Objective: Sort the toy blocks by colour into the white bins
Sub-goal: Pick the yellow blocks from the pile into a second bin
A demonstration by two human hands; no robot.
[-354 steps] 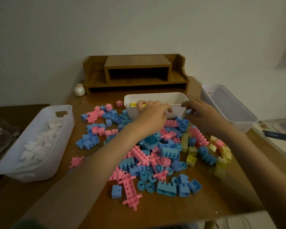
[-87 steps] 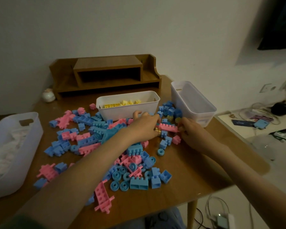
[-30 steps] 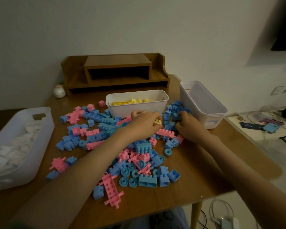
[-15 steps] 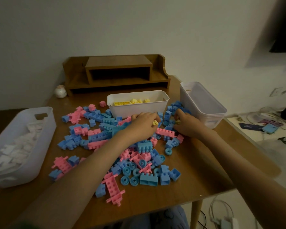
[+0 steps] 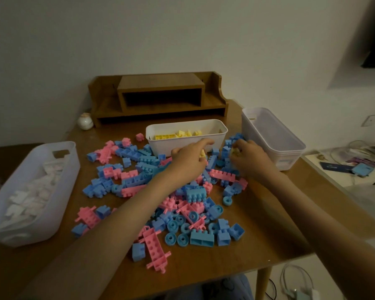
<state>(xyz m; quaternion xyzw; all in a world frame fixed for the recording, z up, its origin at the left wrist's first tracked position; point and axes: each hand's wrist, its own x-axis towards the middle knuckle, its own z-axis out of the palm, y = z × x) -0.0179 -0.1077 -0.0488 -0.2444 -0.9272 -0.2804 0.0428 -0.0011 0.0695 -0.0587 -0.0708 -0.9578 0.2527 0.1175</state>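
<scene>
Now we hold a small yellow block [image 5: 202, 153] pinched in the fingers of our left hand [image 5: 188, 158], just in front of the middle bin [image 5: 186, 135], which lies beyond the fingers with its long axis running across us. Our right hand [image 5: 250, 158] curls its fingers around another yellowish piece [image 5: 234, 150] between that bin and the right bin [image 5: 273, 137]. The left hand is nearer the yellow bin. Compared with half a second ago, the left forefinger has stretched out toward the bin wall. Pink and blue blocks [image 5: 171, 202] remain on the table [image 5: 268, 224].
</scene>
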